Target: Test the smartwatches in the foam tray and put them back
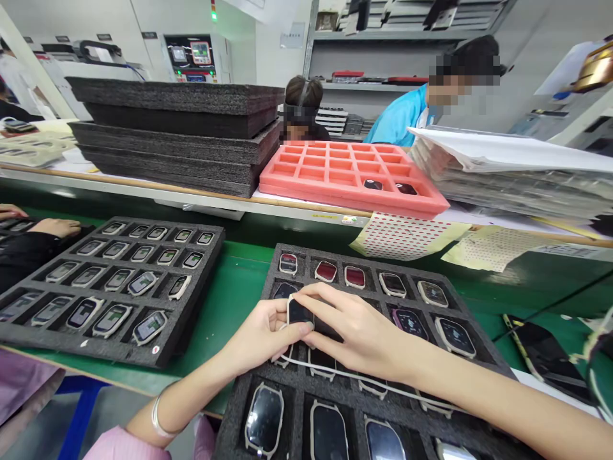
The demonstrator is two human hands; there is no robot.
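A smartwatch case with a dark screen and a light metal frame is held up over the black foam tray. My left hand grips it from the left, thumb across its lower part. Fingers of my right hand close on its top and right edges. A thin white cable runs below my hands toward the right; where its near end goes is hidden. Strapless watches lie in the tray's compartments around my hands, among them a dark-screened watch at the near left.
At left, a second foam tray holds several watches, with another person's hand beyond it. Foam sheets, a pink tray and stacked clear trays stand on the shelf. A phone lies at right. Two people are behind.
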